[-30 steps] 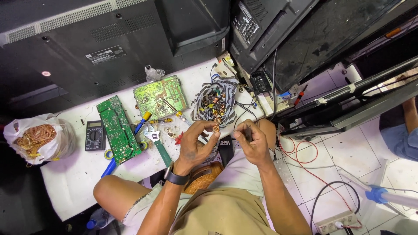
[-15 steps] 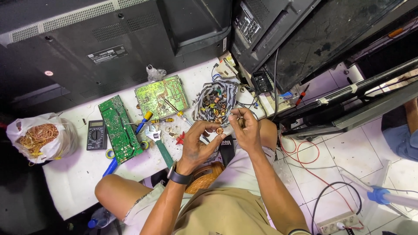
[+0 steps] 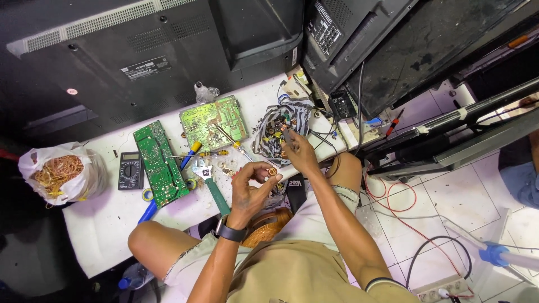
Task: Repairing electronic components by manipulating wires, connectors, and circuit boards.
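White worktop (image 3: pixel 112 224) is crowded at its near edge, with bare room lower left. Left hand (image 3: pixel 252 191) pinches a small copper coil (image 3: pixel 273 171) in its grip. Right hand (image 3: pixel 300 152) grasps a thin tool (image 3: pixel 287 136) over a striped cloth (image 3: pixel 281 129) heaped with small parts. A plastic bag (image 3: pixel 59 177) holds copper wire.

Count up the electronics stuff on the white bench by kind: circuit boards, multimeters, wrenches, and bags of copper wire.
Green circuit boards: 2, a long one and a squarish one
Multimeter: 1
Adjustable wrench: 1
Bag of copper wire: 1
Total: 5
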